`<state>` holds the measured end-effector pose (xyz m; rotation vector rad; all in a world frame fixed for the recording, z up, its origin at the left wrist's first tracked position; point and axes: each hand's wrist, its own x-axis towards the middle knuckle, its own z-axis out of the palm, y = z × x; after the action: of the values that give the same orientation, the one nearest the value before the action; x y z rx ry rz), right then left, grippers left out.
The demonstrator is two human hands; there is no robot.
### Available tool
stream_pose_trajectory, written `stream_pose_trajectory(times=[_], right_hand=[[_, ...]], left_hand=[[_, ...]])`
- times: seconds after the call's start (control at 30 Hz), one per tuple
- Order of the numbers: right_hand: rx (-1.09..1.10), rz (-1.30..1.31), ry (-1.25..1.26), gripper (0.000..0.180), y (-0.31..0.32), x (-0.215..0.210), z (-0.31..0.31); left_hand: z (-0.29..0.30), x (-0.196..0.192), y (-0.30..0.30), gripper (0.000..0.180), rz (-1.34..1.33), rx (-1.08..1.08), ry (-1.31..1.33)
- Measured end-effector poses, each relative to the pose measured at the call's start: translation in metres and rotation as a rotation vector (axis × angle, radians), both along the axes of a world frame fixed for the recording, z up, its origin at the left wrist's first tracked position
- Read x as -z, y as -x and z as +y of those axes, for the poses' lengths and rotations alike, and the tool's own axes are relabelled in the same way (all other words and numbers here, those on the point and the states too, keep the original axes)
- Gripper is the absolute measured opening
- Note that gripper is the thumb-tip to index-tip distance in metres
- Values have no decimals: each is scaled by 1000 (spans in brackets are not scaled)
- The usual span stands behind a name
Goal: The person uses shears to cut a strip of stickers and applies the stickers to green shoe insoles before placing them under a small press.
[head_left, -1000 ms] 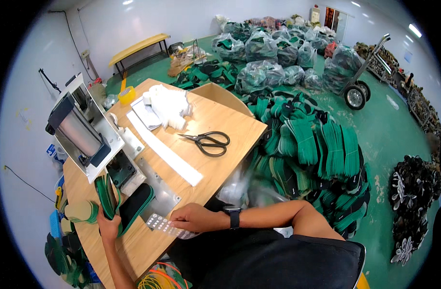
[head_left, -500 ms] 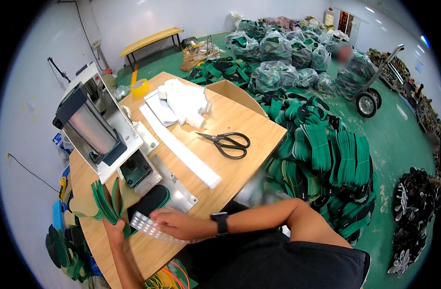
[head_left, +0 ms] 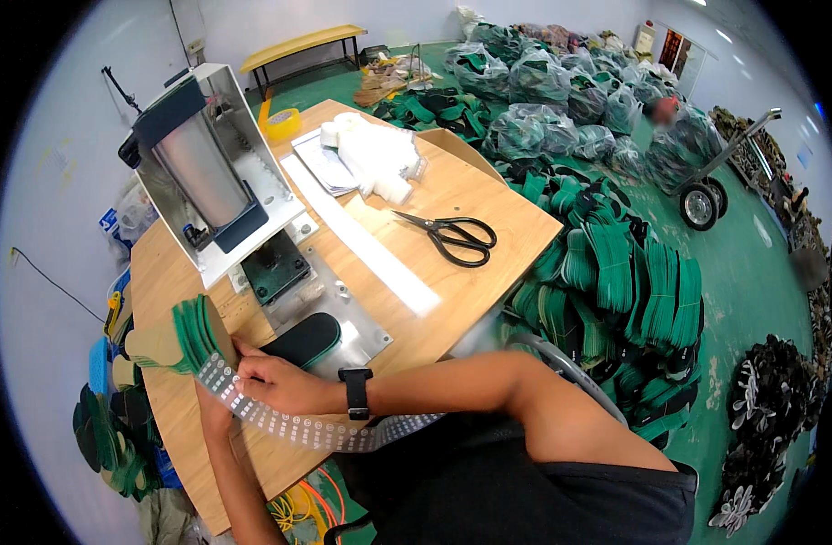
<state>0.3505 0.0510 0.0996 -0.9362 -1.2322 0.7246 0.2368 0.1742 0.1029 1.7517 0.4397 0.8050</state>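
Right hand (head_left: 279,383) pinches the upper end of a long sticker strip (head_left: 307,429), fingertips pressed at its top — the strip trails toward 4 o'clock over the bench (head_left: 488,218) edge. Left hand (head_left: 211,400), mostly hidden beneath the right, grips a fanned stack of green insoles (head_left: 184,336) at 10 o'clock. Black insole (head_left: 307,338) lies on the press plate; scissors (head_left: 452,238) at 1 o'clock.

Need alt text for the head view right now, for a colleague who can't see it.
A person's right hand presses a long clear strip of small stickers at a fanned stack of green insoles held by the left hand over a wooden table. Beyond stand a metal press machine and black scissors.
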Motion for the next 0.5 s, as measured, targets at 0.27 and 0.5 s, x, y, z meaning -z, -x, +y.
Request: stream_pose_trajectory(times=[0.27,0.5], right_hand=[[105,-315,-5,13,-31,36,-37],[-127,-360,381,13,-20,-17,-106]], left_hand=[[8,7,10,60,-152,-52,137],[2,-5,16,46,-13,-85,-19]])
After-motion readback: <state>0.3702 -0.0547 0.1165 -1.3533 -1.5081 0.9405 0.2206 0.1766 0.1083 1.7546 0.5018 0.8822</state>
